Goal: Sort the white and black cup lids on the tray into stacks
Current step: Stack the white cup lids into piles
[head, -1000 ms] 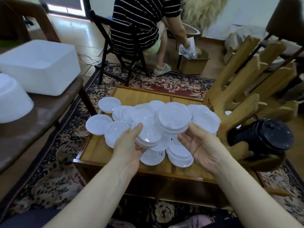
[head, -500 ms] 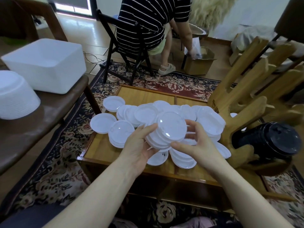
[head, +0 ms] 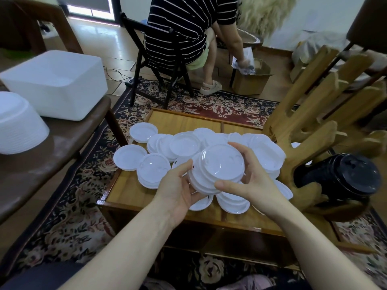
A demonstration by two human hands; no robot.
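A patterned rug (head: 69, 208) lies under a wooden tray (head: 188, 122). At left a brown bench (head: 52, 155) carries a white tub (head: 56, 82) and stacked white bowls (head: 18, 124). At right a wooden rack (head: 314, 126) cradles a stack of black lids (head: 343, 174). Beyond, a seated person (head: 178, 28) reaches into a cardboard box (head: 249, 80). Loose white lids (head: 152, 166) cover the tray. Above them, the left hand (head: 178, 191) and right hand (head: 253, 181) together grasp a white stack (head: 215, 170).
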